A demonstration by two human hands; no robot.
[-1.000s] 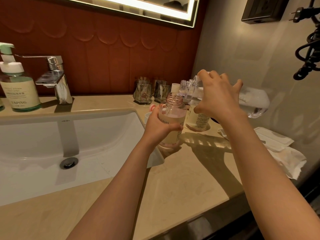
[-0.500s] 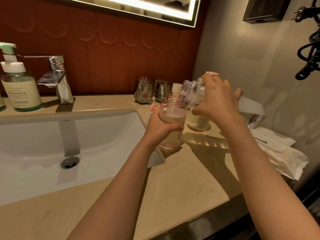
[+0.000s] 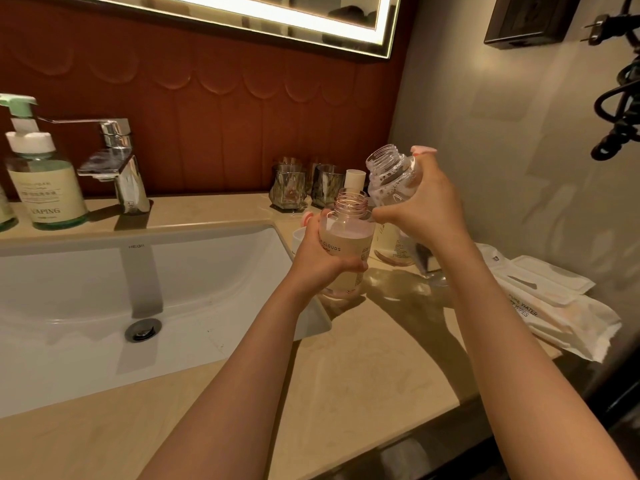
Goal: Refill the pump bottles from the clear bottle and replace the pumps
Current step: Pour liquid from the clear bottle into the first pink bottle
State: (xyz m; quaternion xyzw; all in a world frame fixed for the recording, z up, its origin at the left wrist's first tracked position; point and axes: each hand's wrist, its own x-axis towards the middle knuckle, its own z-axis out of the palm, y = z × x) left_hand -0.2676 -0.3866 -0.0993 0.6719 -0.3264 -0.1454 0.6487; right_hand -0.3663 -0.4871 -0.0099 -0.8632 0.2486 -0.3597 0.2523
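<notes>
Sink (image 3: 207, 271) set in the counter (image 3: 363, 375) at left, tap (image 3: 119, 164) stood behind it, soap bottle (image 3: 46, 188) left of the tap, glasses (image 3: 290, 187) at the back, pump bottle (image 3: 346, 240) right of the sink, clear bottle (image 3: 389, 178) just above and right of it, wipes (image 3: 561, 317) lay far right.

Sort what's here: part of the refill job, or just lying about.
Job: clear bottle in right hand, open pink bottle in left hand, second bottle behind it.
Lying about: green soap dispenser, tap, two glasses, wipes pack.

Clear glossy plastic bottle (image 3: 389, 181); polished chrome faucet (image 3: 117, 161); smooth glossy marble-look counter (image 3: 363, 375); white glazed ceramic sink (image 3: 86, 271).
</notes>
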